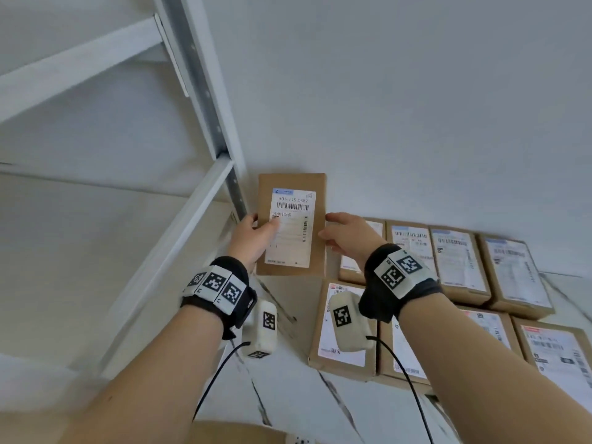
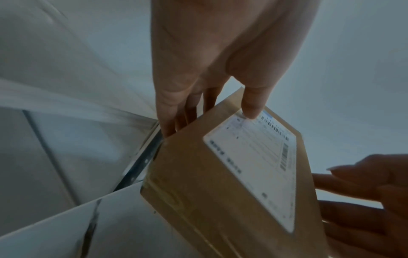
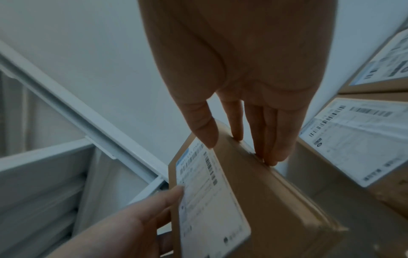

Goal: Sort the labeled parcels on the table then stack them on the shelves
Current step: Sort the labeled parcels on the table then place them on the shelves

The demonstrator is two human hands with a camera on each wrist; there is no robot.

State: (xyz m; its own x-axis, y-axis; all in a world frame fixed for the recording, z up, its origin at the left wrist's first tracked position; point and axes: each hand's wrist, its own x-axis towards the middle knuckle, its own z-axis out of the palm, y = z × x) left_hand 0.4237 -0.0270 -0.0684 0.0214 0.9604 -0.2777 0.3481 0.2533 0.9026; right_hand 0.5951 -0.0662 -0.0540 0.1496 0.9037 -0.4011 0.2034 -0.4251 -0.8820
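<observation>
A brown cardboard parcel (image 1: 317, 200) with a white shipping label (image 1: 291, 229) is held upright above the table, its label facing me. My left hand (image 1: 256, 232) grips its left edge, thumb on the label and fingers behind. My right hand (image 1: 339, 235) holds the right edge, thumb in front and fingers along the side. The left wrist view shows the parcel (image 2: 198, 183) under my left hand (image 2: 212, 104). In the right wrist view, the parcel (image 3: 276, 200) sits between my right hand (image 3: 243, 136) and the left thumb.
Several labeled brown parcels (image 1: 458, 261) lie flat in rows on the white marble table (image 1: 288, 395) at the right. A white metal shelf unit (image 1: 179, 238) with a slotted upright post (image 1: 205, 91) stands at the left. A white wall is behind.
</observation>
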